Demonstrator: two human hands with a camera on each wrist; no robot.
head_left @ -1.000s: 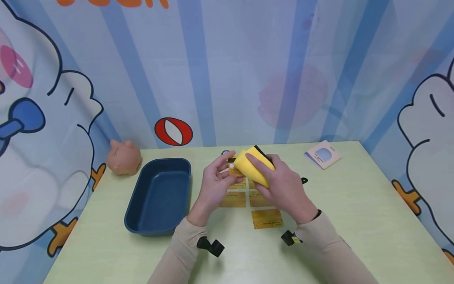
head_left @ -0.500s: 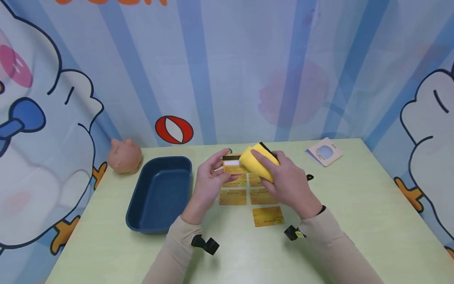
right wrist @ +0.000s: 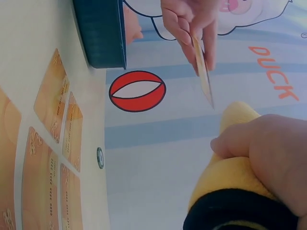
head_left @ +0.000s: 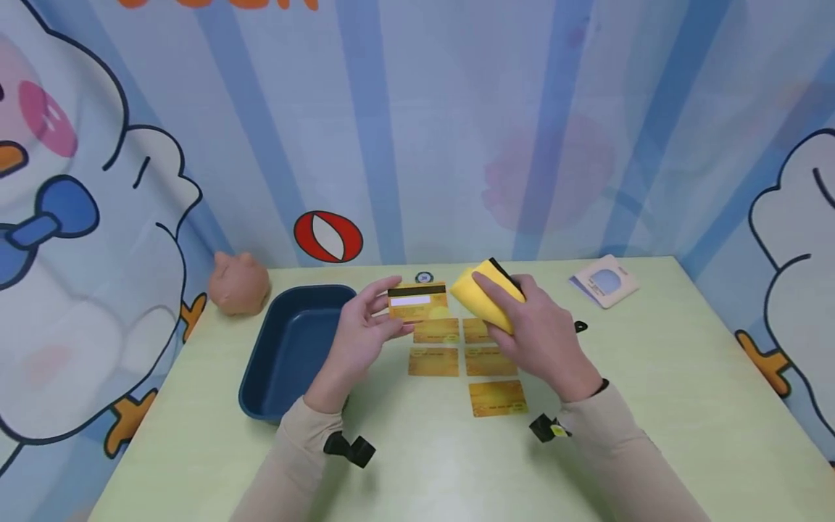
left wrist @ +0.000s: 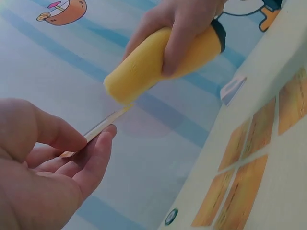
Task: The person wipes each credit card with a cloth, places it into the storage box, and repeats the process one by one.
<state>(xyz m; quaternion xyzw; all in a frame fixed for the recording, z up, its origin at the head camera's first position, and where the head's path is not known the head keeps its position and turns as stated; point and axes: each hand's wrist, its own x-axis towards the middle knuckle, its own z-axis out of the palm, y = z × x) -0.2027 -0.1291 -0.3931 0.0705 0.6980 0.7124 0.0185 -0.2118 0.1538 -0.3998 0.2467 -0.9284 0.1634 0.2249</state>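
Note:
My left hand (head_left: 357, 330) pinches a gold bank card (head_left: 417, 301) between thumb and fingers, raised above the table. The card's back, with a black stripe and a white strip, faces the head camera; in the left wrist view the card (left wrist: 103, 127) appears nearly edge-on. My right hand (head_left: 544, 330) grips a bunched yellow cloth (head_left: 483, 296) with a black edge, just right of the card. A narrow gap parts cloth and card in the right wrist view. Below them several gold cards (head_left: 433, 362) lie face up in rows, one card (head_left: 498, 399) nearest me.
Left of the cards stands a dark blue tray (head_left: 287, 362), partly behind my left arm. A pink piggy bank (head_left: 238, 284) sits at the back left, a round chip (head_left: 424, 278) at the back edge. A pale booklet (head_left: 605, 281) and a small black loop (head_left: 580, 326) lie right.
My left hand has moved left with the card, sliding it out from under the yellow cloth. The cloth and right hand have shifted slightly right, and the chip has come into full view.

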